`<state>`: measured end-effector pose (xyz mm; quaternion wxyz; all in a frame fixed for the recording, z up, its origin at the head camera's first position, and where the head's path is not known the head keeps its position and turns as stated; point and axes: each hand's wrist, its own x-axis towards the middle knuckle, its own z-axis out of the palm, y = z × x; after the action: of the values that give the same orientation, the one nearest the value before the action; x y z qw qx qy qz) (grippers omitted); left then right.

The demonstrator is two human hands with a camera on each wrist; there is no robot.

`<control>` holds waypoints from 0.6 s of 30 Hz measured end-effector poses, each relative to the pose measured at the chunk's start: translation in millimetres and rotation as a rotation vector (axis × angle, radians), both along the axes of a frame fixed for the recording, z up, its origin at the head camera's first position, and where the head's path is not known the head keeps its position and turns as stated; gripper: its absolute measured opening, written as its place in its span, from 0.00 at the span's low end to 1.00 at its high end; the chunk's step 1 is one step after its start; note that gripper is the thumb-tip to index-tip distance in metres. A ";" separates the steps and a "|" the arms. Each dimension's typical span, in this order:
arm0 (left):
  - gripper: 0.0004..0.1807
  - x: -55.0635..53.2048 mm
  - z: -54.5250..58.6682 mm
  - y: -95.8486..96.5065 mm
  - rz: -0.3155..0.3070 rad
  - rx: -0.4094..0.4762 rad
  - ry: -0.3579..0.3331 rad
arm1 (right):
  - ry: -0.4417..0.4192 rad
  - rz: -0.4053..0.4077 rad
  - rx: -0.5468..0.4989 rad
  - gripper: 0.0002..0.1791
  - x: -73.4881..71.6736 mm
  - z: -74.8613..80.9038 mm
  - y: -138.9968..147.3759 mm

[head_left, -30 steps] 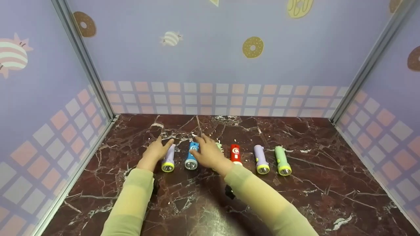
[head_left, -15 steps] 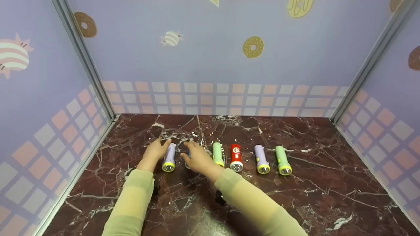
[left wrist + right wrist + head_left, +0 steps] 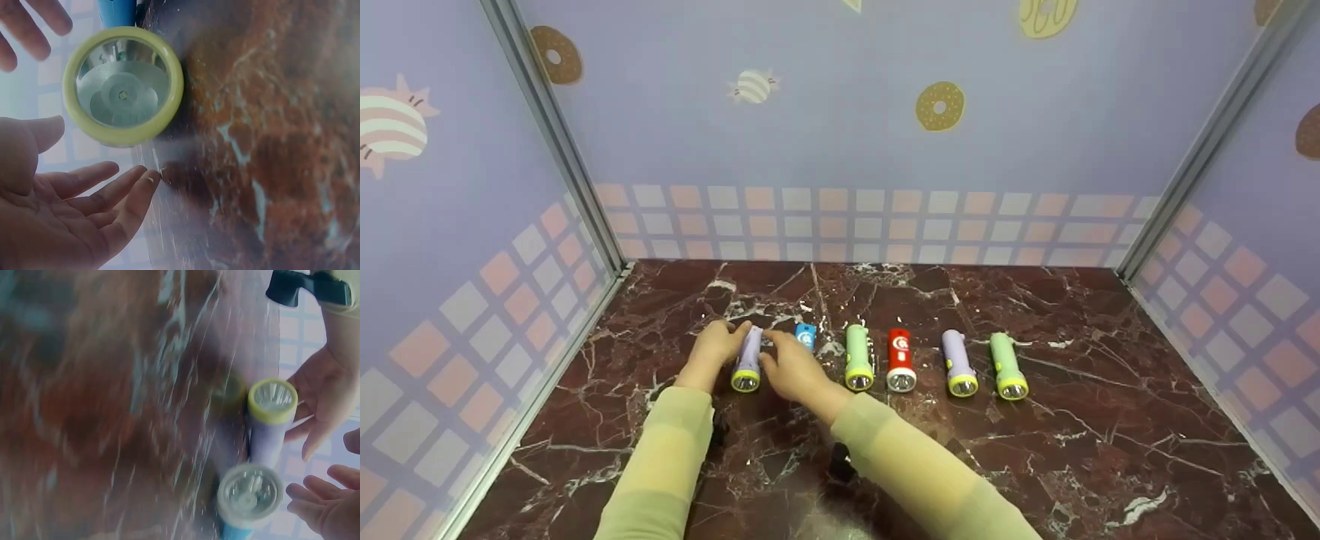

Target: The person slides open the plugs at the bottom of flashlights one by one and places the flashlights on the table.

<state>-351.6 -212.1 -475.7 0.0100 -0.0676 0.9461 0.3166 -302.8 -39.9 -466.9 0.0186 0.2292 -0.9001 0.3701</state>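
Observation:
A purple flashlight [image 3: 748, 358] with a yellow lens ring lies at the left end of a row on the table. My left hand [image 3: 715, 349] is at its left side, fingers loosely extended and thumb towards its rear end; the left wrist view shows the palm [image 3: 62, 216] facing the flashlight. My right hand [image 3: 797, 369] hovers just right of it, fingers extended and holding nothing. That hand hides most of a blue flashlight [image 3: 805, 334], whose round silver-rimmed lens [image 3: 250, 495] shows in the right wrist view.
Farther right in the row lie a green flashlight [image 3: 858, 352], a red one [image 3: 899, 356], a second purple one [image 3: 957, 360] and a second green one [image 3: 1005, 364]. The dark red marble table [image 3: 1080, 465] meets patterned walls [image 3: 840, 135] on three sides.
My right hand has moved left, from above the first green flashlight, across the blue one, to beside the left purple one. The left hand has barely moved.

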 end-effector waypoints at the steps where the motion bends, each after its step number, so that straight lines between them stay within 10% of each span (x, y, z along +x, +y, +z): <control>1: 0.32 -0.2 -0.3 0.1 0.001 0.004 0.003 | -0.004 -0.004 -0.014 0.24 0.8 -0.5 -2.3; 18: 0.27 -2.7 -2.9 -0.4 0.017 0.041 0.004 | -0.124 -0.048 -0.149 0.21 7.8 -18.4 -22.6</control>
<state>-354.2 -212.5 -478.6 0.0069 -0.0750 0.9389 0.3359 -295.1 -62.5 -485.3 -0.0115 0.1820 -0.8746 0.4491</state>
